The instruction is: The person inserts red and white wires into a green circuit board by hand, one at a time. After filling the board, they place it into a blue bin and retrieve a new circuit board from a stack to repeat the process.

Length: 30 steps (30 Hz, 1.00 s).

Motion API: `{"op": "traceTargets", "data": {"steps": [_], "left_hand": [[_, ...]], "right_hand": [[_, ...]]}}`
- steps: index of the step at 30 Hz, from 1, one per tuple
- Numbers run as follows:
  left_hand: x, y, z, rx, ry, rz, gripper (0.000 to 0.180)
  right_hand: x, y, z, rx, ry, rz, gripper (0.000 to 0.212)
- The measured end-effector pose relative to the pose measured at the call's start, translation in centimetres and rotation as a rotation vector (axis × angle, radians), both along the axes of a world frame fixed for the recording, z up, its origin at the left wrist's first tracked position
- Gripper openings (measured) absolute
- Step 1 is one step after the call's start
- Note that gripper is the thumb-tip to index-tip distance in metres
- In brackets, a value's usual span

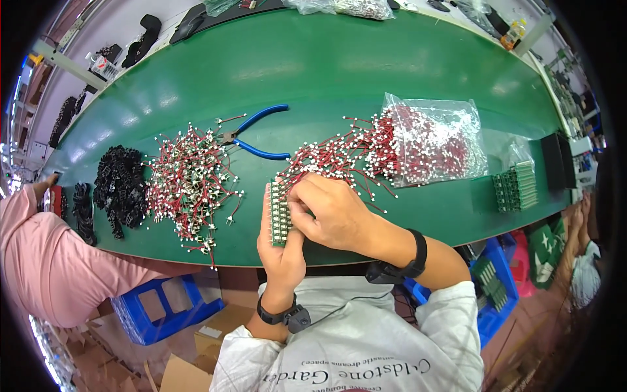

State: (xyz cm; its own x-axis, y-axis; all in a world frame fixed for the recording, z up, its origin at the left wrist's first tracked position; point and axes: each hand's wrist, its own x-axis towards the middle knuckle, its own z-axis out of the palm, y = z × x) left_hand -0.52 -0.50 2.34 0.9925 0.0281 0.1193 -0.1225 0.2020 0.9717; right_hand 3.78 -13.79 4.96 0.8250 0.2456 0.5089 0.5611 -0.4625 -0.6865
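My left hand (pixel 285 259) is closed around a narrow green circuit board panel (pixel 279 214) with rows of small metallic and white parts, held upright near the table's front edge. My right hand (pixel 334 210) bends over the panel's right side, fingers pinched close to its face; whatever is between the fingertips is hidden. Just beyond both hands lies a loose heap of red wire leads with white connectors (pixel 326 157). It spills from a clear plastic bag (pixel 441 144) full of the same leads. Blue-handled pliers (pixel 258 134) lie with spread handles beyond my left hand.
A pile of wired small boards (pixel 189 183) and a black heap of small parts (pixel 121 186) lie left on the green table (pixel 326 59). Stacked green panels (pixel 516 187) stand right beside a black box (pixel 557 161). A pink-clothed person (pixel 59 255) sits left; another person's arm shows at right.
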Motion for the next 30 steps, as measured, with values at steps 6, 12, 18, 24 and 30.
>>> {"op": "traceTargets", "data": {"steps": [6, 12, 18, 24, 30], "left_hand": [[-0.1, 0.6, 0.3, -0.057, 0.109, -0.01, 0.069], [-0.2, 0.4, 0.3, -0.004, 0.03, -0.032, 0.065], [-0.3, 0.5, -0.2, 0.093, -0.025, -0.04, 0.063], [-0.4, 0.6, -0.7, 0.103, -0.014, -0.017, 0.062], [-0.4, 1.4, 0.2, 0.087, 0.074, -0.019, 0.063]], "right_hand": [[0.6, -0.5, 0.4, 0.119, 0.036, 0.023, 0.009], [0.4, -0.2, 0.0, -0.01, -0.024, -0.009, 0.011], [0.2, -0.4, 0.1, -0.042, -0.025, -0.005, 0.011], [0.1, -0.2, -0.1, -0.122, -0.176, -0.029, 0.011], [0.3, -0.3, 0.6, -0.084, -0.15, -0.001, 0.013]]}}
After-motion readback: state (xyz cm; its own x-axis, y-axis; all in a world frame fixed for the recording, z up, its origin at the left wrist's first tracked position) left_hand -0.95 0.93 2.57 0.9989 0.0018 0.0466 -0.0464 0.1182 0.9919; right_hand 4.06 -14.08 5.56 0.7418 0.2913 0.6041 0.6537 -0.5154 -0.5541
